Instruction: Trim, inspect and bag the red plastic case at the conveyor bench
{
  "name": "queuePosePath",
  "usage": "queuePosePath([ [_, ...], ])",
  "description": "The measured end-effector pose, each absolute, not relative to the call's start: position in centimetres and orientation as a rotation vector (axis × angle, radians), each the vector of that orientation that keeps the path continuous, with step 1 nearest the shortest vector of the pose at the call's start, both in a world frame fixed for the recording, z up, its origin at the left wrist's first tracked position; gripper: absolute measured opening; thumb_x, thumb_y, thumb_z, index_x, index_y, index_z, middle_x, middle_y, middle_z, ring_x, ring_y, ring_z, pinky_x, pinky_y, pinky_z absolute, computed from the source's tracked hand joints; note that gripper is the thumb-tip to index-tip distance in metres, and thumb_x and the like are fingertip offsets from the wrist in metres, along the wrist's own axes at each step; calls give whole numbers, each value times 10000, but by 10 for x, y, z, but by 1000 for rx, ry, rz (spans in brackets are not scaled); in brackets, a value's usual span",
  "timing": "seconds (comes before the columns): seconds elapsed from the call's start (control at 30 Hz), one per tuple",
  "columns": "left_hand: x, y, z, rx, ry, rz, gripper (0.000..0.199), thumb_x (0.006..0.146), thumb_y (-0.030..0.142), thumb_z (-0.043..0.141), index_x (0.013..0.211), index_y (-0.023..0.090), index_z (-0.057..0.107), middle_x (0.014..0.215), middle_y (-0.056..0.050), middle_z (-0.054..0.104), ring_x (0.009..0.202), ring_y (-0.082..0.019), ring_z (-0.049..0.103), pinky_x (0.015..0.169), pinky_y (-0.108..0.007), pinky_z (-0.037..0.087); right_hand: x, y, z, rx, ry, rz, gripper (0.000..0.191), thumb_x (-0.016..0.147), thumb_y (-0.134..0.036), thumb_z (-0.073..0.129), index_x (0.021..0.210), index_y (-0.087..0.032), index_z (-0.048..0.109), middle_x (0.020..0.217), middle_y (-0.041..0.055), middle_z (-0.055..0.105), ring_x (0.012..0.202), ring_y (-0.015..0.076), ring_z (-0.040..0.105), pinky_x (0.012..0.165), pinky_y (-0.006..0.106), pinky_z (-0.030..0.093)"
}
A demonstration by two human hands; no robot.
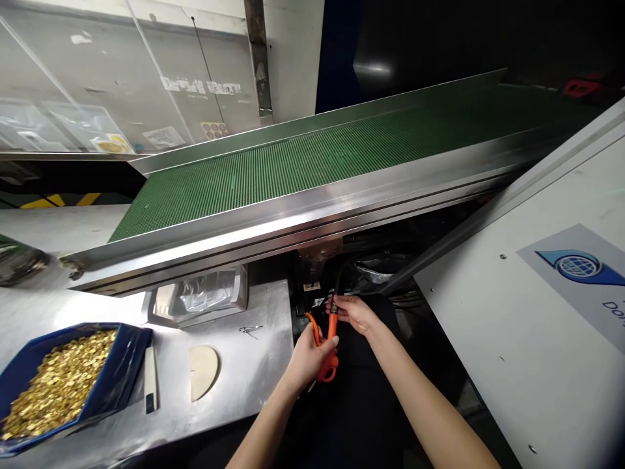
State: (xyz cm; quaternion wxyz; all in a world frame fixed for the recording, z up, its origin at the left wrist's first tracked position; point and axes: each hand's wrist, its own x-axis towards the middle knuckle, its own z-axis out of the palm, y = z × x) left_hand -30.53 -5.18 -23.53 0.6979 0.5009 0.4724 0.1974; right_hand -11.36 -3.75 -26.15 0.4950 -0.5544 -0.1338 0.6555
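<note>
Low in the middle, my left hand (310, 358) is closed round the body of an orange air blow gun (333, 326). Its lever stands out on the left side and a hooked loop shows at the bottom. The fingers of my right hand (355, 314) pinch the dark metal end at the top of the gun. From that end a thin black part runs up into the shadow under the conveyor. My right fingertips are partly hidden behind the gun.
A green belt conveyor (273, 166) slopes across above my hands. On the metal table (254, 371) stand a blue bin (131, 371) of small gold-coloured pieces, a metal tray (239, 293), a half-round disc (204, 371), a pale scraper-like strip (150, 378) and small pliers-like tool (250, 331). A white machine panel (551, 345) is at right.
</note>
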Motion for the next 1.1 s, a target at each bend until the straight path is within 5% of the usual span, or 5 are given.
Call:
queuePosePath([
  [0.23, -310, -51, -231, 859, 801, 415, 491, 790, 540, 786, 919, 231, 426, 748, -42, 727, 606, -191, 688, 618, -314, 545, -110, -38, -253, -1337, -338, 1629, 164, 877, -300, 782, 903, -142, 749, 932, 92, 786, 875, 198, 765, 849, 330, 604],
  [0.47, -304, -46, -236, 794, 883, 496, 518, 741, 457, 870, 840, 239, 410, 717, -49, 749, 618, -179, 685, 630, -286, 528, -109, -36, -250, -1416, -417, 1626, 306, 940, -471, 696, 1007, -175, 740, 1065, 109, 772, 978, 193, 728, 908, 332, 573],
  [0.63, -298, -37, -255, 735, 1018, 527, 445, 754, 490, 842, 894, 202, 533, 778, -53, 742, 737, -213, 725, 705, -306, 550, -118, -50, -253, -1573, -408, 1700, 395, 866, -549, 750, 947, -163, 735, 898, 109, 774, 778, 205, 723, 783, 363, 594],
  [0.93, -297, -54, -250, 763, 983, 448, 473, 735, 399, 857, 1066, 148, 630, 861, -58, 734, 750, -197, 694, 681, -287, 524, -145, -53, -277, -1598, -121, 1653, 435, 1009, -535, 560, 930, -131, 700, 867, 87, 768, 735, 158, 727, 660, 278, 585],
  [1.1, -306, -74, -252, 775, 969, 425, 476, 732, 461, 856, 1004, 167, 600, 776, -17, 690, 672, -176, 662, 596, -258, 483, -134, -41, -284, -1549, -133, 1619, 233, 992, -358, 655, 999, -129, 700, 902, 24, 751, 771, 138, 718, 740, 304, 605],
])
